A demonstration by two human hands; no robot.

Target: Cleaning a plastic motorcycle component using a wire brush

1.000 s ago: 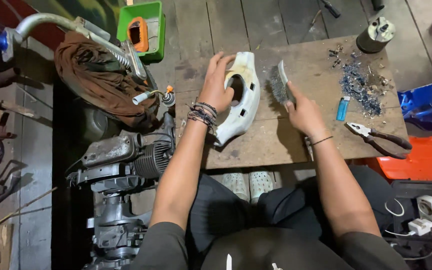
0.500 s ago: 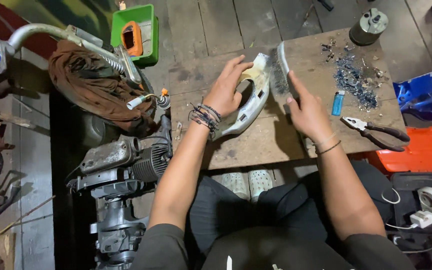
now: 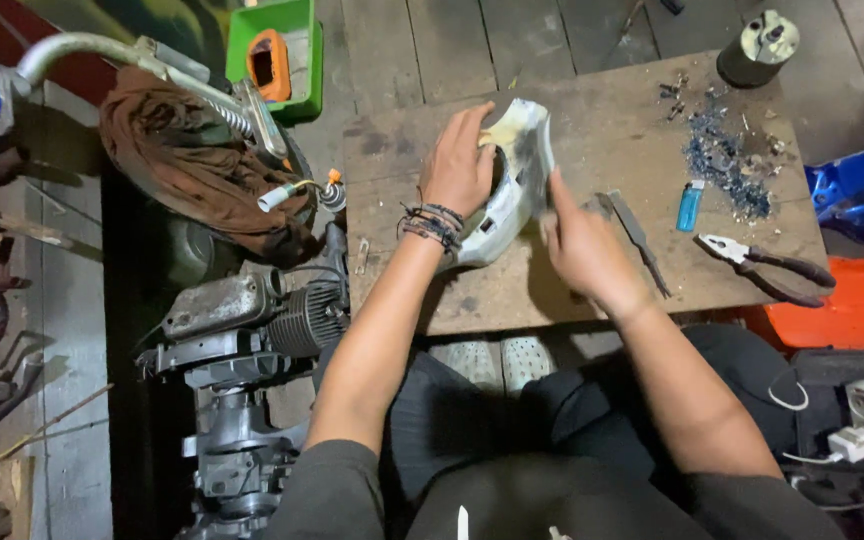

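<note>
Cleaning stage: left hand (image 3: 459, 165) gripping curved, dirty white plastic cover (image 3: 518, 170) over worn wooden board (image 3: 592, 110), right hand (image 3: 580, 245) open against it (wire brush (image 3: 635, 238) set beside). Next probably needs regripping brush.

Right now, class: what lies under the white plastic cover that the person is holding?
Under the white plastic cover is the wooden board. The left hand grips its rim and the right hand touches its edge. The patch of board directly beneath is hidden.

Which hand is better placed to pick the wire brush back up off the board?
Right. The right hand is next to the wire brush lying on the board, and looks free; the left hand grips the white cover.
</note>
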